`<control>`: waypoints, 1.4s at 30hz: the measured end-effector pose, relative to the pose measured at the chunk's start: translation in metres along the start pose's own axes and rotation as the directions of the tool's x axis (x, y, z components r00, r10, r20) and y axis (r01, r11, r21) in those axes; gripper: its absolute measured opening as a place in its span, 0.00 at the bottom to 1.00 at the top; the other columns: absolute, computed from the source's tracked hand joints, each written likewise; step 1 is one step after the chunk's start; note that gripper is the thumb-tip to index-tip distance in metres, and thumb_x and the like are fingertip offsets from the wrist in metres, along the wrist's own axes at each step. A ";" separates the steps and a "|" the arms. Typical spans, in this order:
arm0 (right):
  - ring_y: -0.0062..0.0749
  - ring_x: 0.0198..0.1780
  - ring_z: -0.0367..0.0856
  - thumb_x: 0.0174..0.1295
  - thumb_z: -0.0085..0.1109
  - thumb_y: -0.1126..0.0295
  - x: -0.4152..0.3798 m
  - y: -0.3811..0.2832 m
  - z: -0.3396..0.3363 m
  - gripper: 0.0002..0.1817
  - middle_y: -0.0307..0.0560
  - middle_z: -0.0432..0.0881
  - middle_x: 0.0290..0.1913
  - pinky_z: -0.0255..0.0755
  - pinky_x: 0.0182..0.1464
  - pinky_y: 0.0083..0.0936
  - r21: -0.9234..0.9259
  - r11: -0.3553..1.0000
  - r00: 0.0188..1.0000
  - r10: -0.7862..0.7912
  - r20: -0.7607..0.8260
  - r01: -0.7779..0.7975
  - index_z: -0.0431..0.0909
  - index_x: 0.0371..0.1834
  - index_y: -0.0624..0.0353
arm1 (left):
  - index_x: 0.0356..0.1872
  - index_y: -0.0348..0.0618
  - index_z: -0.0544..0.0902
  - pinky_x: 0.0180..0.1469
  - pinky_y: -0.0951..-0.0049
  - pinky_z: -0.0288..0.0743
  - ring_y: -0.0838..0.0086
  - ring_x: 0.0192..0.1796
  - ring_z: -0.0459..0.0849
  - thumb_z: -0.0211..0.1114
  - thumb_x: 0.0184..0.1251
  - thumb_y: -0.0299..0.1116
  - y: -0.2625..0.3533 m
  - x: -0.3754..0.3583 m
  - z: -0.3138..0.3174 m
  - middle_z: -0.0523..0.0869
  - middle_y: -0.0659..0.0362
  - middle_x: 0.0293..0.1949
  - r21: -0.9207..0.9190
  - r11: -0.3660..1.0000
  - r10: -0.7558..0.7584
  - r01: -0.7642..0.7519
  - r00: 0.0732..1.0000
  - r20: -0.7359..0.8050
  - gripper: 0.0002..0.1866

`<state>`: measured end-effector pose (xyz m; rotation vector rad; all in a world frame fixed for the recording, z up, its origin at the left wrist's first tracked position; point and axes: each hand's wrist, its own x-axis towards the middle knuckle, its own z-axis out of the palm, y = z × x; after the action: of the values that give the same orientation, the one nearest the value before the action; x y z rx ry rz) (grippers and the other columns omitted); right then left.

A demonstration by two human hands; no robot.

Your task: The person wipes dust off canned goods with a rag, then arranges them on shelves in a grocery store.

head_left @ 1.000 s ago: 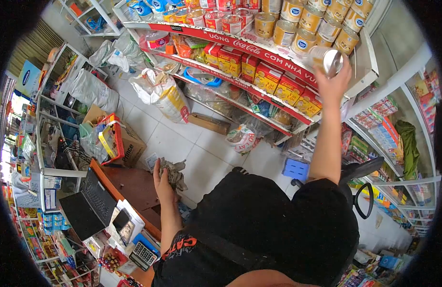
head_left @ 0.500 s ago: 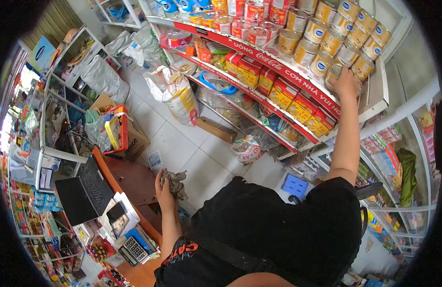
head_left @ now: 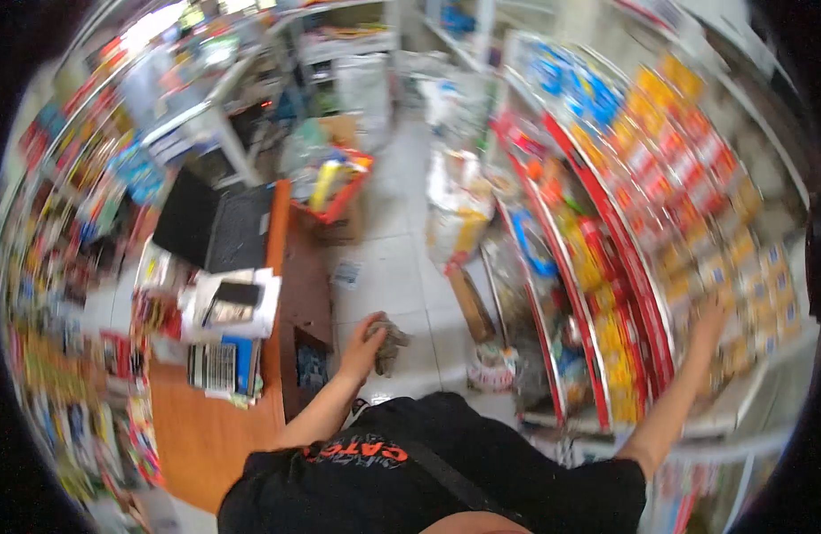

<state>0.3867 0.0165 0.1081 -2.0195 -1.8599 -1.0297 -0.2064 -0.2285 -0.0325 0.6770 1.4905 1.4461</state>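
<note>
- Filling the right side of the blurred head view, the shelves (head_left: 646, 267) run top to bottom with red edge strips and rows of yellow, red and gold goods; single items cannot be told apart.
- Pale floor (head_left: 393, 267) tiles lie between the shelves and the counter.
- Along the left, the wooden counter (head_left: 206, 436) carries a dark laptop (head_left: 217, 222), a white stack of papers with a phone (head_left: 233, 303) on top, and a calculator (head_left: 217, 365) just below it.
- Further up the floor, a red-rimmed basket (head_left: 335, 182) sits on a cardboard box, and a white sack (head_left: 455, 214) leans near the foot of the shelves.
- At the bottom, the person's black shirt (head_left: 410, 489) shows red lettering.
- The right hand (head_left: 708, 325) is stretched up to the goods near the shelves' lower end; motion blur hides whether its fingers are spread or wrapped round anything, so I cannot tell.
- The left hand (head_left: 366, 343) is held low over the floor, just beside the counter's edge, fingers closed round a rag.
- The rag (head_left: 391, 343), grey and crumpled, bunches out of that fist to the right.
</note>
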 end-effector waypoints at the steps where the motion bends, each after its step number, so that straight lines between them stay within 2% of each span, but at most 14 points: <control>1: 0.49 0.54 0.69 0.49 0.62 0.65 0.012 -0.025 -0.017 0.28 0.57 0.73 0.51 0.64 0.55 0.41 -0.019 1.000 0.994 0.016 0.106 -0.014 0.68 0.56 0.56 | 0.55 0.41 0.70 0.51 0.75 0.68 0.73 0.50 0.73 0.56 0.63 0.31 0.002 -0.001 0.001 0.75 0.56 0.48 -0.045 0.998 -0.039 0.040 0.999 0.014 0.19; 8: 0.55 0.46 0.73 0.43 0.64 0.72 0.048 -0.047 0.023 0.20 0.62 0.74 0.46 0.67 0.50 0.39 0.234 0.937 0.915 0.162 0.369 -0.261 0.74 0.41 0.65 | 0.55 0.39 0.70 0.52 0.75 0.68 0.74 0.50 0.74 0.57 0.62 0.31 0.002 -0.011 -0.003 0.77 0.57 0.47 0.104 0.984 0.154 -0.144 0.984 -0.094 0.20; 11: 0.57 0.47 0.72 0.45 0.63 0.73 0.032 -0.056 0.013 0.19 0.63 0.69 0.51 0.68 0.49 0.37 0.142 0.988 0.992 0.043 0.121 -0.060 0.72 0.41 0.68 | 0.56 0.41 0.70 0.53 0.75 0.67 0.73 0.51 0.73 0.56 0.62 0.30 -0.005 -0.024 -0.009 0.76 0.55 0.49 0.053 0.993 0.111 -0.103 0.981 -0.162 0.20; 14: 0.57 0.50 0.70 0.46 0.61 0.73 0.039 -0.038 0.072 0.19 0.63 0.65 0.55 0.67 0.51 0.38 0.211 0.972 0.993 0.090 0.077 -0.105 0.72 0.43 0.67 | 0.56 0.40 0.68 0.49 0.76 0.70 0.74 0.48 0.75 0.57 0.62 0.31 -0.015 -0.035 -0.014 0.77 0.55 0.47 0.031 0.999 0.042 -0.037 0.985 -0.167 0.21; 20: 0.55 0.60 0.61 0.48 0.59 0.74 0.039 -0.034 0.013 0.30 0.64 0.64 0.58 0.57 0.61 0.40 0.278 0.955 0.988 0.072 0.134 -0.107 0.63 0.57 0.66 | 0.59 0.40 0.65 0.52 0.75 0.69 0.73 0.50 0.74 0.59 0.61 0.32 -0.031 -0.027 -0.018 0.75 0.54 0.50 -0.016 1.000 0.002 -0.004 0.991 -0.131 0.25; 23: 0.56 0.57 0.64 0.48 0.62 0.70 0.034 -0.046 -0.052 0.31 0.64 0.63 0.58 0.61 0.59 0.37 0.381 0.924 0.950 0.140 -0.278 -0.025 0.63 0.56 0.66 | 0.63 0.42 0.61 0.59 0.72 0.63 0.67 0.57 0.70 0.63 0.58 0.37 -0.008 -0.027 -0.013 0.71 0.51 0.55 0.212 0.968 0.138 -0.134 0.990 -0.005 0.32; 26: 0.52 0.60 0.63 0.46 0.64 0.66 0.028 -0.068 -0.117 0.33 0.61 0.64 0.58 0.59 0.61 0.36 0.550 0.835 0.922 0.185 -0.341 0.036 0.64 0.57 0.64 | 0.66 0.45 0.55 0.64 0.69 0.54 0.64 0.62 0.63 0.64 0.55 0.40 -0.003 -0.015 -0.007 0.65 0.48 0.60 0.230 0.939 0.167 -0.257 0.922 0.349 0.39; 30: 0.46 0.62 0.59 0.40 0.66 0.61 -0.014 -0.138 -0.190 0.35 0.53 0.63 0.58 0.57 0.60 0.40 0.809 0.382 0.893 -0.139 -0.428 0.447 0.66 0.55 0.59 | 0.67 0.45 0.54 0.67 0.62 0.45 0.56 0.67 0.53 0.67 0.44 0.50 0.024 -0.013 0.027 0.56 0.46 0.64 0.239 0.906 0.133 -0.349 0.771 0.623 0.49; 31: 0.44 0.59 0.61 0.37 0.68 0.59 -0.023 -0.166 -0.207 0.34 0.52 0.65 0.55 0.58 0.59 0.39 0.847 0.104 0.830 -0.290 -0.476 0.522 0.67 0.51 0.57 | 0.67 0.45 0.53 0.67 0.61 0.45 0.55 0.67 0.52 0.67 0.42 0.51 0.024 -0.013 0.036 0.55 0.46 0.64 0.200 0.898 0.178 -0.391 0.739 0.649 0.50; 34: 0.46 0.50 0.70 0.26 0.77 0.59 -0.054 -0.236 -0.221 0.39 0.54 0.70 0.50 0.64 0.51 0.39 0.867 -0.083 0.674 -0.594 -0.439 0.492 0.71 0.47 0.55 | 0.67 0.44 0.51 0.67 0.59 0.44 0.53 0.67 0.51 0.71 0.36 0.54 0.036 -0.026 0.055 0.51 0.45 0.65 0.174 0.825 0.274 -0.538 0.649 0.710 0.56; 35: 0.46 0.51 0.69 0.27 0.77 0.58 -0.070 -0.266 -0.210 0.39 0.55 0.70 0.50 0.64 0.53 0.38 0.842 -0.263 0.623 -0.576 -0.528 0.471 0.72 0.48 0.56 | 0.67 0.42 0.51 0.67 0.59 0.44 0.53 0.67 0.50 0.72 0.36 0.54 0.041 -0.027 0.057 0.51 0.45 0.65 0.169 0.796 0.304 -0.582 0.625 0.719 0.56; 37: 0.49 0.54 0.68 0.32 0.74 0.55 -0.096 -0.308 -0.221 0.35 0.56 0.69 0.52 0.62 0.56 0.41 0.915 -0.275 0.516 -0.760 -0.395 0.296 0.73 0.47 0.56 | 0.64 0.37 0.54 0.67 0.60 0.48 0.58 0.66 0.56 0.75 0.33 0.50 0.048 -0.028 0.060 0.58 0.47 0.62 0.191 0.755 0.387 -0.627 0.662 0.642 0.56; 40: 0.48 0.58 0.66 0.34 0.74 0.56 -0.129 -0.354 -0.207 0.38 0.57 0.67 0.53 0.62 0.58 0.39 0.838 -0.416 0.547 -0.634 -0.546 0.355 0.69 0.51 0.58 | 0.62 0.37 0.57 0.65 0.62 0.54 0.60 0.63 0.63 0.78 0.30 0.43 0.003 -0.019 0.048 0.65 0.48 0.59 -0.020 0.949 0.284 -0.315 0.824 0.490 0.54; 42: 0.46 0.60 0.63 0.42 0.69 0.54 -0.146 -0.377 -0.189 0.37 0.56 0.64 0.57 0.57 0.62 0.39 0.786 -0.583 0.628 -0.538 -0.563 0.206 0.66 0.56 0.56 | 0.61 0.37 0.59 0.62 0.66 0.61 0.66 0.60 0.68 0.76 0.36 0.40 0.006 -0.018 0.030 0.69 0.51 0.57 0.097 0.852 0.425 -0.514 0.789 0.444 0.48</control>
<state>-0.0259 -0.1406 0.0452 0.0116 -2.1843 0.9457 -0.1733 -0.2298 -0.0189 1.4818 1.1928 1.3912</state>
